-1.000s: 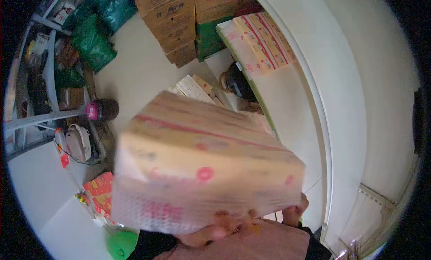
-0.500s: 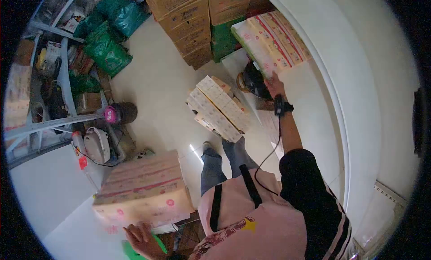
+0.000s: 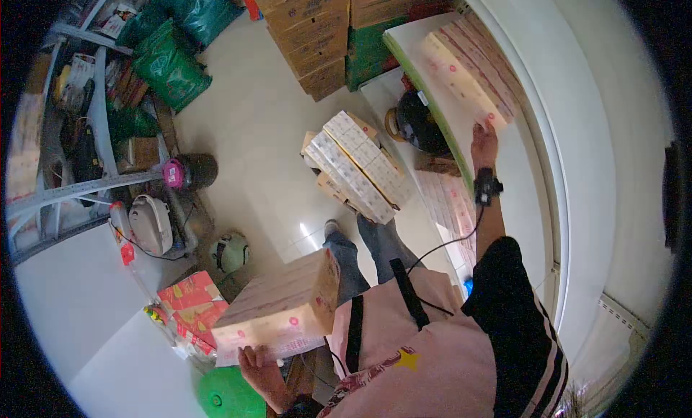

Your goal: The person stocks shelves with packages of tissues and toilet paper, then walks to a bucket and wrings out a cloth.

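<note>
My left hand grips the near lower edge of a plastic-wrapped tissue bundle, cream with reddish stripes, held tilted beside my left thigh. Some of the fingers are hidden beneath the bundle. On the right, my right hand reaches over a white shelf with a green front edge. Its stretched fingers touch the near end of another striped tissue bundle lying on that shelf against the wall. A dark device with a cable is strapped to the right wrist.
A stack of white-patterned packs stands on the floor ahead of my feet. A black pot sits under the shelf edge. Cardboard boxes rise behind. At left are green bags, a dark bin, a red carton and a green round object.
My left hand has brought its bundle right, closer to my legs, uncovering the red carton. My right hand has moved right over the shelf, and the bundle there has shifted toward the wall and turned.
</note>
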A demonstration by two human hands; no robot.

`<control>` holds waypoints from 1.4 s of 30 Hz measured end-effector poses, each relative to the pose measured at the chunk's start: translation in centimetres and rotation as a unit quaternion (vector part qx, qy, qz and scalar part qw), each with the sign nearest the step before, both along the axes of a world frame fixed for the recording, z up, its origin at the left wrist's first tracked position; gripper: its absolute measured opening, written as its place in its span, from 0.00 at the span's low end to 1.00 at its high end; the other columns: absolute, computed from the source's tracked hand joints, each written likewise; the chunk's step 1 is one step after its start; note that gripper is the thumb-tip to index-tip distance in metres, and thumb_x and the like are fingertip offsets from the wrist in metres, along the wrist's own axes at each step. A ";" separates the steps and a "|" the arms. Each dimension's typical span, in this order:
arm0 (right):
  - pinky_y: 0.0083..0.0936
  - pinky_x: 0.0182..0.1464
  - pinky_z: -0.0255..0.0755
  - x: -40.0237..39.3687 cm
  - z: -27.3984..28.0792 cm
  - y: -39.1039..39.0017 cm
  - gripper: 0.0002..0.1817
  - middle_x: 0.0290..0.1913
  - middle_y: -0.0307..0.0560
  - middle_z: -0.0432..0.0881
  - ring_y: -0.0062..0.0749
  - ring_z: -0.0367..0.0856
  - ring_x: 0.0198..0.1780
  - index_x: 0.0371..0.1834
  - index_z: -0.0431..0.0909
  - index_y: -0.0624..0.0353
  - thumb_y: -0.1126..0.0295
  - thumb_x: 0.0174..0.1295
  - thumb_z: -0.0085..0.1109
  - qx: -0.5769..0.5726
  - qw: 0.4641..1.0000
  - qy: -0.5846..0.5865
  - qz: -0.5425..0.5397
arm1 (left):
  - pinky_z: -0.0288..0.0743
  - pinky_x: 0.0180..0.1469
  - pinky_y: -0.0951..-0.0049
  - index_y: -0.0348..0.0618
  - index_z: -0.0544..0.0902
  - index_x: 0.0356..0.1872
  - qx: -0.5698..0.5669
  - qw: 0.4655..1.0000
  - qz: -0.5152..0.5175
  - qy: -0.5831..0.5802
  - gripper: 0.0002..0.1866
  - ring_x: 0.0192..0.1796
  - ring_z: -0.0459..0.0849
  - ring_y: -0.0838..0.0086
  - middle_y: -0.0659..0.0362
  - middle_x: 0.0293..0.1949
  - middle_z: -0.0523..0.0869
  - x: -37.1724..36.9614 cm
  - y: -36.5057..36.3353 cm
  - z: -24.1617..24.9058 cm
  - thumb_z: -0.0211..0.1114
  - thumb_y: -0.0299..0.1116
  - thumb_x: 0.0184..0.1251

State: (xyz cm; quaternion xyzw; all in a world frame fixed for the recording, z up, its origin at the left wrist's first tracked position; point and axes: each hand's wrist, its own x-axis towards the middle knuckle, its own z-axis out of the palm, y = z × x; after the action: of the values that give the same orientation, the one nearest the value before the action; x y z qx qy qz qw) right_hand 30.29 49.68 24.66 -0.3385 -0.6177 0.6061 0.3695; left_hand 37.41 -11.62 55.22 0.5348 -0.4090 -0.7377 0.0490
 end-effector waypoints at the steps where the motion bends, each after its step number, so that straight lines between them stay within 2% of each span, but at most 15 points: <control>1: 0.17 0.43 0.69 0.4 5.4 -3.6 0.11 0.39 0.45 0.75 0.28 0.74 0.39 0.43 0.69 0.62 0.73 0.57 0.47 -0.005 0.997 0.074 0.032 | 0.59 0.25 0.81 0.51 0.57 0.12 0.089 0.995 -0.029 0.042 0.20 0.17 0.58 0.79 0.67 0.10 0.55 0.2 -0.4 -0.2 0.42 0.38 0.66; 5: 0.24 0.54 0.63 4.6 14.0 -6.6 0.14 0.43 0.50 0.73 0.32 0.71 0.48 0.43 0.67 0.69 0.70 0.59 0.44 -0.019 0.999 0.031 -0.035 | 0.59 0.27 0.81 0.50 0.59 0.14 -0.035 0.997 -0.019 -0.071 0.18 0.17 0.57 0.80 0.67 0.11 0.54 -2.3 1.7 1.2 0.41 0.36 0.66; 9: 0.27 0.55 0.61 10.8 16.1 -9.4 0.13 0.44 0.51 0.73 0.35 0.70 0.49 0.42 0.67 0.67 0.69 0.59 0.44 0.007 0.995 -0.029 -0.094 | 0.61 0.31 0.78 0.49 0.61 0.17 -0.006 0.996 -0.087 0.037 0.15 0.18 0.58 0.80 0.66 0.14 0.55 -2.1 -2.1 -1.0 0.42 0.34 0.66; 11: 0.27 0.52 0.65 13.6 16.8 -11.1 0.14 0.43 0.53 0.72 0.35 0.71 0.47 0.45 0.65 0.70 0.72 0.58 0.45 -0.250 0.933 0.234 -0.110 | 0.61 0.31 0.78 0.49 0.61 0.17 0.013 0.994 -0.094 0.052 0.14 0.18 0.58 0.80 0.67 0.14 0.55 -2.9 -2.1 -0.2 0.42 0.34 0.66; 13: 0.28 0.53 0.65 16.0 16.6 -12.3 0.14 0.43 0.53 0.72 0.36 0.71 0.46 0.43 0.65 0.71 0.70 0.59 0.44 -0.256 0.929 0.221 -0.152 | 0.60 0.30 0.78 0.49 0.59 0.17 -0.046 0.985 -0.154 0.058 0.15 0.17 0.57 0.80 0.66 0.14 0.54 -3.4 -2.9 0.0 0.42 0.34 0.65; 15: 0.29 0.53 0.64 17.4 17.9 -14.7 0.14 0.42 0.54 0.72 0.37 0.71 0.45 0.42 0.66 0.69 0.67 0.60 0.43 -0.094 0.973 0.076 -0.198 | 0.61 0.29 0.77 0.50 0.59 0.16 -0.015 0.986 -0.161 0.050 0.16 0.17 0.57 0.80 0.66 0.14 0.55 -4.0 -4.5 0.3 0.43 0.36 0.65; 16: 0.30 0.53 0.64 20.1 17.1 -13.7 0.15 0.44 0.54 0.71 0.38 0.70 0.45 0.44 0.65 0.68 0.68 0.59 0.43 -0.275 0.911 0.254 -0.171 | 0.61 0.28 0.76 0.50 0.58 0.15 -0.021 0.979 -0.193 0.070 0.16 0.16 0.57 0.79 0.66 0.14 0.54 -4.2 -5.8 -0.5 0.43 0.37 0.65; 22: 0.38 0.53 0.62 23.5 21.9 -16.7 0.17 0.48 0.52 0.69 0.40 0.70 0.47 0.48 0.61 0.66 0.67 0.59 0.44 -0.189 0.934 0.243 -0.181 | 0.61 0.26 0.73 0.51 0.58 0.15 0.033 0.931 -0.313 0.186 0.17 0.15 0.57 0.79 0.67 0.13 0.53 -5.0 -9.8 -2.0 0.43 0.38 0.65; 25: 0.41 0.53 0.62 25.3 23.0 -17.5 0.16 0.49 0.52 0.68 0.42 0.69 0.48 0.48 0.62 0.65 0.67 0.59 0.45 -0.179 0.934 0.269 -0.154 | 0.61 0.27 0.73 0.50 0.57 0.15 0.008 0.944 -0.292 0.153 0.17 0.16 0.57 0.79 0.67 0.13 0.53 -5.5 -10.3 -1.5 0.44 0.38 0.64; 26: 0.40 0.51 0.63 25.0 23.8 -18.3 0.15 0.47 0.49 0.72 0.34 0.67 0.52 0.47 0.65 0.63 0.66 0.60 0.45 -0.184 0.934 0.255 -0.169 | 0.61 0.27 0.73 0.50 0.57 0.15 0.007 0.943 -0.295 0.152 0.17 0.16 0.57 0.79 0.67 0.13 0.53 -5.3 -10.9 -1.2 0.44 0.38 0.64; 31: 0.36 0.45 0.68 25.7 25.4 -22.3 0.15 0.45 0.48 0.72 0.33 0.69 0.49 0.46 0.66 0.64 0.67 0.60 0.43 -0.149 0.930 0.283 -0.179 | 0.64 0.31 0.71 0.49 0.58 0.15 0.091 0.925 -0.317 0.187 0.17 0.17 0.58 0.78 0.67 0.14 0.55 -5.3 -12.6 -2.1 0.44 0.38 0.64; 34: 0.30 0.44 0.67 26.2 27.3 -25.5 0.13 0.41 0.46 0.75 0.32 0.73 0.43 0.40 0.71 0.67 0.67 0.59 0.44 -0.056 0.947 0.201 -0.246 | 0.65 0.34 0.71 0.49 0.58 0.15 0.170 0.913 -0.330 0.171 0.17 0.17 0.58 0.78 0.67 0.14 0.54 -5.1 -13.6 -2.9 0.43 0.38 0.64; 38: 0.29 0.45 0.67 28.7 28.8 -27.8 0.12 0.41 0.47 0.75 0.30 0.73 0.42 0.38 0.71 0.67 0.67 0.59 0.47 -0.022 0.944 0.196 -0.264 | 0.64 0.35 0.71 0.49 0.58 0.15 0.103 0.915 -0.360 0.151 0.17 0.18 0.58 0.78 0.67 0.15 0.53 -4.5 -11.7 -1.7 0.43 0.37 0.65; 40: 0.25 0.45 0.67 30.8 28.5 -28.5 0.12 0.40 0.47 0.75 0.27 0.73 0.43 0.38 0.72 0.67 0.69 0.58 0.48 0.051 0.945 0.083 -0.313 | 0.66 0.31 0.71 0.48 0.62 0.14 0.129 0.889 -0.404 0.173 0.16 0.17 0.62 0.76 0.66 0.12 0.60 -4.6 -11.8 -2.7 0.46 0.36 0.63; 42: 0.24 0.45 0.67 32.7 30.4 -29.9 0.11 0.39 0.46 0.75 0.26 0.72 0.43 0.37 0.72 0.68 0.69 0.57 0.49 0.007 0.941 0.107 -0.320 | 0.64 0.32 0.73 0.48 0.60 0.15 0.133 0.881 -0.432 0.143 0.16 0.18 0.61 0.77 0.66 0.14 0.57 -4.7 -12.2 -4.2 0.45 0.35 0.63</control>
State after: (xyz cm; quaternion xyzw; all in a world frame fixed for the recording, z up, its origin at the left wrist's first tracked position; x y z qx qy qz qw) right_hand 62.98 19.82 55.08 -0.4496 -0.4376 0.4841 0.6100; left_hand 32.66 -23.83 50.99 0.1955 -0.4859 -0.8017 -0.2880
